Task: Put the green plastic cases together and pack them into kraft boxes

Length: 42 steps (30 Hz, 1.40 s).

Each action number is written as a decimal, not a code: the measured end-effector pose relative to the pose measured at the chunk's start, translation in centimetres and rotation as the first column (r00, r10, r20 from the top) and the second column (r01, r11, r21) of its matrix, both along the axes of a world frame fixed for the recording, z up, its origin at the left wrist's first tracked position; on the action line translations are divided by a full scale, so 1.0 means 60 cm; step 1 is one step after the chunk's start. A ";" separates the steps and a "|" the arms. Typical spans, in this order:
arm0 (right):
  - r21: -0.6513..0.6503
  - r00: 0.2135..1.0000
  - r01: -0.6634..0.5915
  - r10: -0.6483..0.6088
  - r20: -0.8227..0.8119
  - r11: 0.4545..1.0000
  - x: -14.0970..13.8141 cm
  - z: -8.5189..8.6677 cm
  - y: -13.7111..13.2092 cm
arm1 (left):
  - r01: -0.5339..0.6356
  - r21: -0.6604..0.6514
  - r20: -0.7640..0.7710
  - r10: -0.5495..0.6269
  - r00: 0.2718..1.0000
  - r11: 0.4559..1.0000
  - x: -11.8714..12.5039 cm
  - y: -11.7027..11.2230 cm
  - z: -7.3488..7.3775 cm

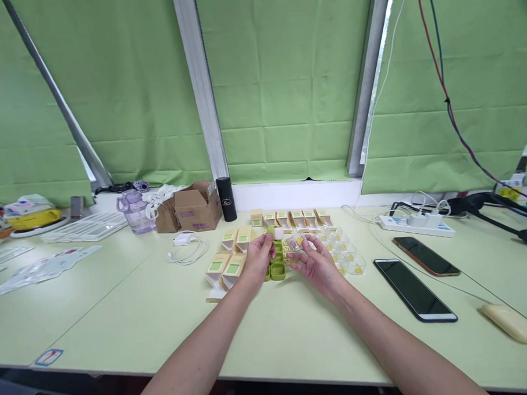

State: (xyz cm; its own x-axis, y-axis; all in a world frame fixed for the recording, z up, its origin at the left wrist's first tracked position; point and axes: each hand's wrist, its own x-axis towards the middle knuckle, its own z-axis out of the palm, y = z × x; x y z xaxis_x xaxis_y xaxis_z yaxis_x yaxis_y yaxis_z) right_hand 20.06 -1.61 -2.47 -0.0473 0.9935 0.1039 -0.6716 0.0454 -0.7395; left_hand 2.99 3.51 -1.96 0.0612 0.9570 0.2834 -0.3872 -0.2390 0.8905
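Observation:
My left hand (258, 257) pinches a small white cube-like piece (278, 233) with a green part beside it, held just above a row of green plastic cases (278, 271). My right hand (315, 262) is palm up to the right, fingers curled round a small clear piece with a yellow bit (298, 241). Small tan cartons with green labels (232, 269) lie in a group left of my left hand. More such cartons (296, 218) stand in a row behind. Clear plastic trays with yellow bits (348, 258) lie right of my right hand.
Two phones (414, 289) (425, 255) lie on the pale green table (120, 308) at the right, a power strip (417, 224) behind them. A white cable (187, 247), cardboard box (197, 208), black cylinder (226, 198) and purple bottle (136, 210) stand at the back left. A cream object (511, 323) lies far right.

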 end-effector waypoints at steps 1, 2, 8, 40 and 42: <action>0.001 1.000 0.010 -0.010 0.007 1.000 -0.001 0.001 -0.001 | 0.000 0.003 -0.003 0.000 1.000 1.000 0.000 0.001 -0.001; 0.007 1.000 0.016 -0.016 0.015 1.000 -0.001 0.001 -0.002 | 0.000 0.007 -0.007 0.000 1.000 1.000 -0.001 0.002 -0.002; 0.045 1.000 -0.028 0.028 0.010 0.999 0.003 0.006 -0.008 | -0.017 0.029 -0.044 0.018 0.999 0.999 -0.002 0.010 -0.010; 0.057 0.998 -0.058 0.057 0.033 0.997 -0.005 -0.008 -0.005 | 0.024 0.140 -0.158 -0.001 0.987 0.990 0.002 -0.030 0.019; 0.059 0.997 -0.072 0.070 0.031 0.996 -0.005 -0.008 -0.006 | 0.025 0.140 -0.157 -0.002 0.988 0.990 0.002 -0.029 0.018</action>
